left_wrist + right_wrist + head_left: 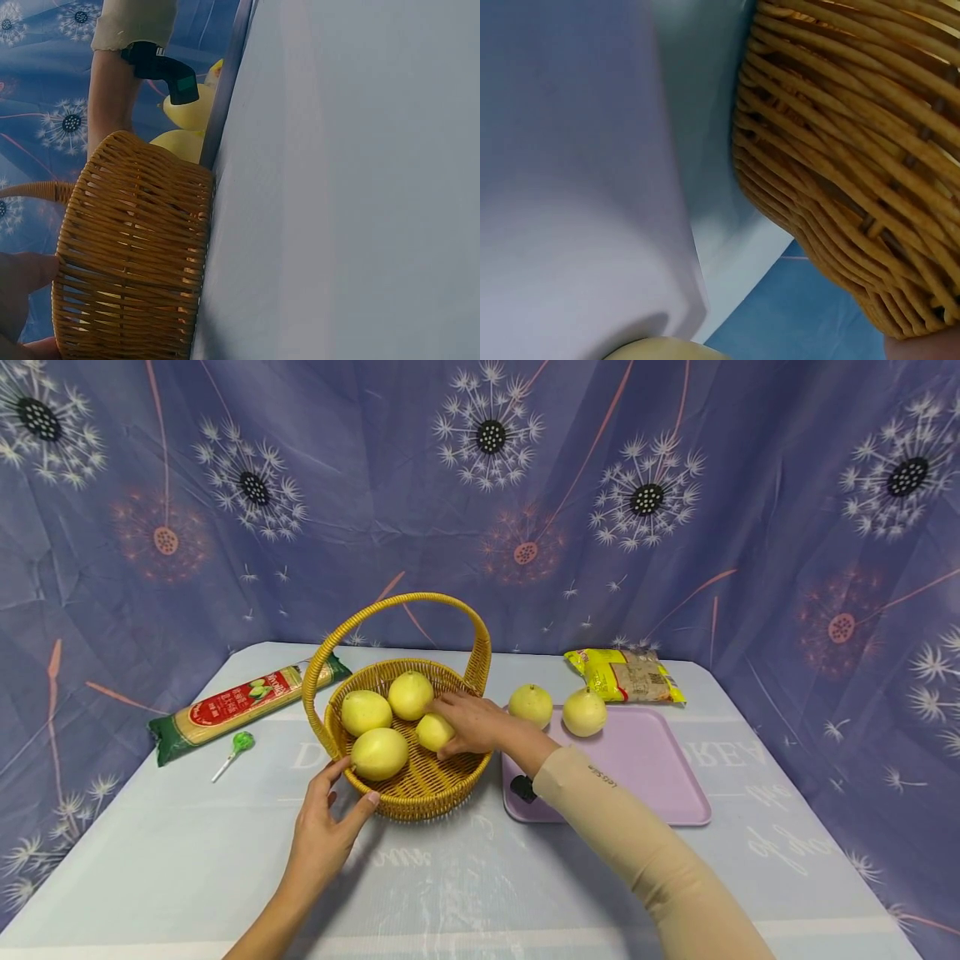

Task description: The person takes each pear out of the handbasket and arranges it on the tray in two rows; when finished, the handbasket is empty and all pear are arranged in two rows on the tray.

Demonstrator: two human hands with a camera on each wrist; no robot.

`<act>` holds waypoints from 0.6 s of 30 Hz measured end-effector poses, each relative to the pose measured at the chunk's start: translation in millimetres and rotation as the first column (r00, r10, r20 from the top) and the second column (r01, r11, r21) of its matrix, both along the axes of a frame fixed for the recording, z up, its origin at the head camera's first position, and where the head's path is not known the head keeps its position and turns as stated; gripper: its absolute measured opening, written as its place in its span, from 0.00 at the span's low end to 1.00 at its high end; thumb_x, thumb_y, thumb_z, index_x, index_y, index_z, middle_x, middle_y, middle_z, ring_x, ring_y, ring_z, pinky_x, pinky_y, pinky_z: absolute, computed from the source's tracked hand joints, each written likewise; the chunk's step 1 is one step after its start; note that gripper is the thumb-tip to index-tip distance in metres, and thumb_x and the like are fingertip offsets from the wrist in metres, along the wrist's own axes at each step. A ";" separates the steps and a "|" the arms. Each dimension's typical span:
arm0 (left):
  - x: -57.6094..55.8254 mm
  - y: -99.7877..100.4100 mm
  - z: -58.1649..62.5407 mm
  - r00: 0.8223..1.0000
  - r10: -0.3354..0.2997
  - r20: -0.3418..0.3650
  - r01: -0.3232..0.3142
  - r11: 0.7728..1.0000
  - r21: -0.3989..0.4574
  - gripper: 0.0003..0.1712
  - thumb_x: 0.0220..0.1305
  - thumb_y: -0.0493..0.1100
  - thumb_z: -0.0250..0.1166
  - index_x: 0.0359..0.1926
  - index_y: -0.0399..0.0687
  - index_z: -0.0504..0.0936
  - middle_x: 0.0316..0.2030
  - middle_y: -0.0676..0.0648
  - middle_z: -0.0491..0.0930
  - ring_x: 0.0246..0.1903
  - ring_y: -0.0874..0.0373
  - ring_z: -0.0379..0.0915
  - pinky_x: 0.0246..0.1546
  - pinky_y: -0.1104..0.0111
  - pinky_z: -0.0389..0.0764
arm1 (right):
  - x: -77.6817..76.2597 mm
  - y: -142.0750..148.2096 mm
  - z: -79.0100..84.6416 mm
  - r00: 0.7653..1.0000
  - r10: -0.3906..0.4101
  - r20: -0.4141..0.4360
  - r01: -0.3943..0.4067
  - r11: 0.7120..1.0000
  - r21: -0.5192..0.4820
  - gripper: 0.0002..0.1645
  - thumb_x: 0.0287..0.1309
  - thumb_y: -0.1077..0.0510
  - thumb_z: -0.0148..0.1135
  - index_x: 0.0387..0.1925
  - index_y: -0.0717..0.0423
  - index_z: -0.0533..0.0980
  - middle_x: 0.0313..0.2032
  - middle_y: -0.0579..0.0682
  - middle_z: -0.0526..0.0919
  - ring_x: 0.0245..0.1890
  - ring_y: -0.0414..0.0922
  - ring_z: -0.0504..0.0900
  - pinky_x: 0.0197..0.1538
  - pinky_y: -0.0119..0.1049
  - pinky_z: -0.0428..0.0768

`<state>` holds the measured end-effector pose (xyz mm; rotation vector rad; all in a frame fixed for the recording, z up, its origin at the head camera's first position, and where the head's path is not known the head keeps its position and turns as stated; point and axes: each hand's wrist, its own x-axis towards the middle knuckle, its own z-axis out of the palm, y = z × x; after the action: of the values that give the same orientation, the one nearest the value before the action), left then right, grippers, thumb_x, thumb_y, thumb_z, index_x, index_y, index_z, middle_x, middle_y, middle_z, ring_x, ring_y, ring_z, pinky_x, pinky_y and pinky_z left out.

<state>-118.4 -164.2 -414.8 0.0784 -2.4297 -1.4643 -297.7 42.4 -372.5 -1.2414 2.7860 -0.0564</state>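
Observation:
A yellow wicker basket point(420, 806) with an arched handle holds several pale yellow-green pears point(380, 753). My right hand point(468, 722) reaches over its right rim, fingers round a smaller-looking pear point(433, 732) inside. My left hand point(326, 818) rests against the front left rim, thumb and forefinger spread along it. In the left wrist view, fingertips point(41, 270) meet the side of the basket point(135, 247). The right wrist view shows the woven wall point(840, 150) close up, with only a sliver of the right hand at the lower corner.
Right of the basket lies a lilac tray point(645, 768), with two pears point(585, 712) at its back left. Behind it is a yellow food bag point(626, 675). A noodle pack point(240, 703) and a green lollipop point(242, 742) lie to the left. A patterned curtain point(375, 510) hangs behind.

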 end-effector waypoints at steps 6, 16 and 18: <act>0.3 0.3 0.2 1.000 -0.001 -0.002 0.001 1.000 -0.005 0.36 0.61 0.46 0.65 0.67 0.43 0.62 0.66 0.39 0.61 0.68 0.43 0.54 0.64 0.46 0.64 | 1.4 0.1 1.0 1.000 0.002 0.002 -0.002 1.000 0.010 0.46 0.47 0.35 0.68 0.64 0.44 0.60 0.63 0.48 0.68 0.61 0.48 0.70 0.59 0.45 0.76; 0.7 0.9 1.6 1.000 0.001 0.008 -0.001 1.000 -0.013 0.36 0.61 0.47 0.65 0.67 0.42 0.61 0.66 0.38 0.60 0.68 0.43 0.54 0.64 0.46 0.64 | 3.0 -0.4 1.4 1.000 0.020 -0.007 -0.020 0.999 0.038 0.49 0.48 0.35 0.67 0.68 0.46 0.59 0.63 0.49 0.67 0.62 0.48 0.68 0.58 0.46 0.76; 0.7 1.1 2.2 1.000 -0.002 0.011 0.002 1.000 -0.013 0.36 0.61 0.47 0.64 0.67 0.42 0.61 0.67 0.38 0.60 0.68 0.42 0.54 0.64 0.45 0.64 | 3.2 -0.3 1.3 1.000 0.023 -0.010 -0.023 0.999 0.043 0.49 0.48 0.36 0.67 0.68 0.47 0.60 0.63 0.49 0.67 0.62 0.48 0.68 0.59 0.45 0.76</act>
<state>-117.7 -163.1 -412.6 0.0817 -2.4486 -1.4523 -294.5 42.1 -371.2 -1.2671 2.7658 0.0108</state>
